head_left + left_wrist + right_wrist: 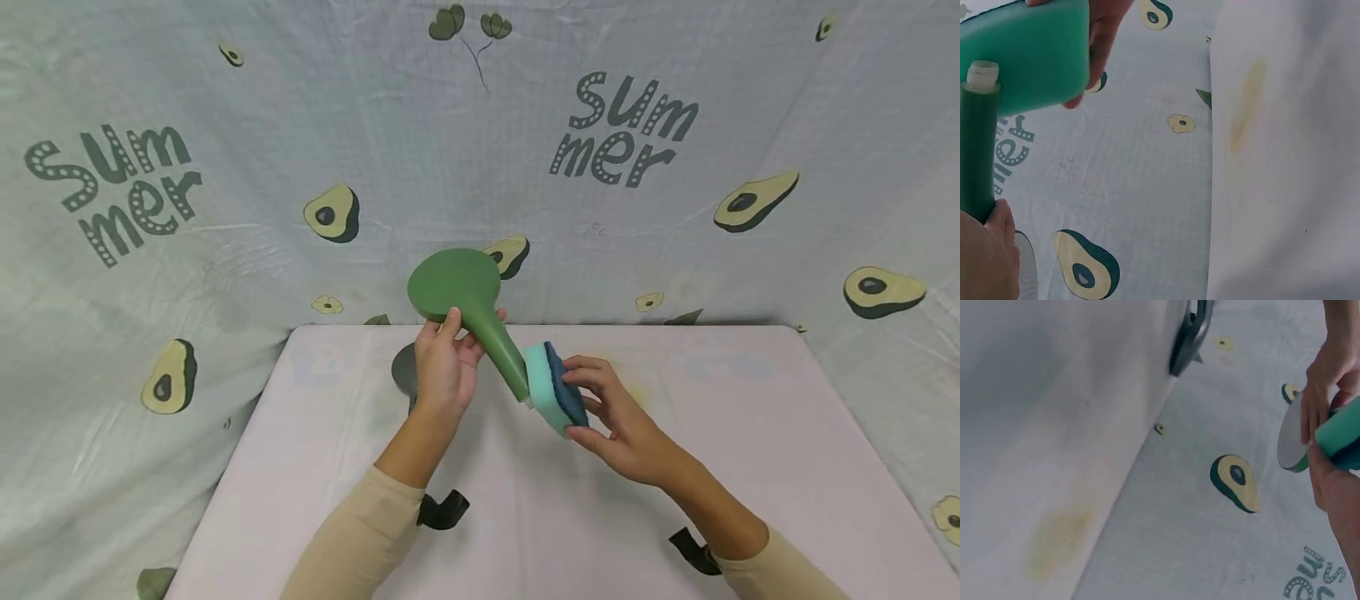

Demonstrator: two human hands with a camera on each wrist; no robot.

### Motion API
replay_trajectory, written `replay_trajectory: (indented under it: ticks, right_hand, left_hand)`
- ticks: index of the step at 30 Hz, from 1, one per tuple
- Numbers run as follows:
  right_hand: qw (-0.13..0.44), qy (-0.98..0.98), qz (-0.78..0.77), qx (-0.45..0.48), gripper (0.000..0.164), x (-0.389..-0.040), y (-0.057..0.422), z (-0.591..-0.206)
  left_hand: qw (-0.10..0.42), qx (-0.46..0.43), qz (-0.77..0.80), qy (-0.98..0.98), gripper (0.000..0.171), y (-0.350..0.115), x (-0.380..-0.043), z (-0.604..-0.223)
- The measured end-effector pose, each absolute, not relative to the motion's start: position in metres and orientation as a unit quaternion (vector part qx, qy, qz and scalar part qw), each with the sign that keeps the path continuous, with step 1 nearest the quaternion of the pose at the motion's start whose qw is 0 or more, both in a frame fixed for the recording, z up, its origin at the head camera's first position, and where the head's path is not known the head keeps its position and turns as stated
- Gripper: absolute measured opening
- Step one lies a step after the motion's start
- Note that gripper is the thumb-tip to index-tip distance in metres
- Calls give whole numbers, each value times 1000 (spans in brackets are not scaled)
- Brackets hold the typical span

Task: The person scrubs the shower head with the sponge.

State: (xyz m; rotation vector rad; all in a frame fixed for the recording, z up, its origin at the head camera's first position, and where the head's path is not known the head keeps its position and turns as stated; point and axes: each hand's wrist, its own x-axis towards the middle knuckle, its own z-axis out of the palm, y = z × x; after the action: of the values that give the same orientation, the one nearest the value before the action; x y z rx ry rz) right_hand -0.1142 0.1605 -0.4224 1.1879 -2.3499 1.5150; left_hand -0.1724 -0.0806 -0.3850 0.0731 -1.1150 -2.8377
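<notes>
My left hand (pixel 447 371) holds a green handheld shower head (pixel 454 282) up over the table, near the neck, with the round head away from me. Its handle slants down to the right and ends in a pale threaded tip (pixel 984 74). In the right wrist view, part of its light grey face (pixel 1291 440) shows. A sponge (pixel 546 392), teal with a dark blue scouring side, is pinched between the thumb and fingers of my right hand (pixel 626 429). The teal side meets the handle's lower end.
Behind my left wrist lies a dark grey round-headed object (pixel 405 369) with a narrow handle, partly hidden. The white table (pixel 750 433) ends at a hanging cloth (pixel 630 242) printed with avocados. Black curved pieces (pixel 444 510) sit by both wrists.
</notes>
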Motion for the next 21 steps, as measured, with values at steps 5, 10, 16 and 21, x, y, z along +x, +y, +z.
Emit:
replay_trajectory:
  ticks: [5,10,16,21]
  right_hand:
    - [222,-786,364,448,28,-112,153,-418]
    - [381,-762,130,507,36,-105,137,-412]
    - [406,-757,109,500,38,-103,132,-411]
    - [299,-788,290,453,28,-104,138,-414]
  left_hand:
    - [49,33,-927,-369,40,-77,-173,-386]
    - [63,39,-925,-374,40,-73,-175,-387]
    - [60,41,-923,-378,38,-74,-176,-386]
    - [67,38,-929,-362,39,-77,-176,-382]
